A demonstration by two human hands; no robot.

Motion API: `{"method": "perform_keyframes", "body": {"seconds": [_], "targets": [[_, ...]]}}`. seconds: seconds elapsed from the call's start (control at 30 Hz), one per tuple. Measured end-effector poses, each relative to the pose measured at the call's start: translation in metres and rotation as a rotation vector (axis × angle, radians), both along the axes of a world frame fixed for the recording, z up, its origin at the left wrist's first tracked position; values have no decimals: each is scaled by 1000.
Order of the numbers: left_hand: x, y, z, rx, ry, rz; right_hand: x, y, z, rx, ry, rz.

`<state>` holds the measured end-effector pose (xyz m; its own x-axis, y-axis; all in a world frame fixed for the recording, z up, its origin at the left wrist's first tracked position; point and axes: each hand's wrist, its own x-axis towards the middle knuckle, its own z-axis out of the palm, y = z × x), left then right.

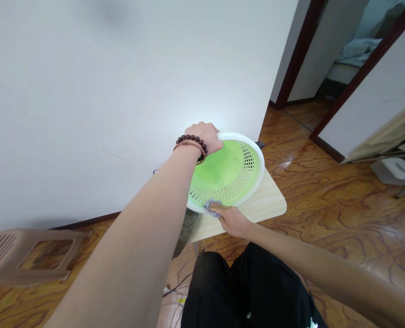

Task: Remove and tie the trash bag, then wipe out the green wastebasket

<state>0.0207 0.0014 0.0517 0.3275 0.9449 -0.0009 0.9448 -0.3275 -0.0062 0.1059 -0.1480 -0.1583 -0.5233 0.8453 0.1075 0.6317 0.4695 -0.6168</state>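
Observation:
A round green strainer basket (228,171) with a white rim and perforated walls stands tilted on a small light wooden table (267,202). My left hand (204,135), with bead bracelets on the wrist, is closed over the basket's upper rim and holds it up. Against the lower rim, my right hand (231,218) presses a small grey cloth (211,206) with its fingers closed on it.
A white wall (120,91) rises right behind the table. A brown plastic stool (28,257) stands at the lower left on the wooden floor (342,196). Doorways with dark frames open at the upper right. My black-trousered knees (246,291) are below the table.

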Motion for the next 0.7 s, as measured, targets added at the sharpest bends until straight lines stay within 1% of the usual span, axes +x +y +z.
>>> {"method": "perform_keyframes", "body": {"seconds": [0.07,0.13,0.23,0.33,0.4,0.43,0.47,0.53,0.7], "targets": [[0,0,1,-2,-1,-13,15,-11,9,12,-2,97],[-1,0,1,6,-2,-27,25,-4,16,39,-41,117],[0,1,0,21,6,-30,31,36,17,123,-144,-11],[-1,2,-2,21,16,-28,33,81,7,144,-332,-124],[-1,3,-3,17,16,-19,32,97,-2,112,-444,-139],[-1,3,-3,11,14,-14,30,98,-5,91,-475,-135],[-1,3,-3,6,11,-9,28,95,-8,73,-488,-125],[-1,2,-3,-3,4,-10,23,80,-10,59,-466,-90],[0,0,-1,6,11,-7,24,15,-4,104,-293,44]]}}
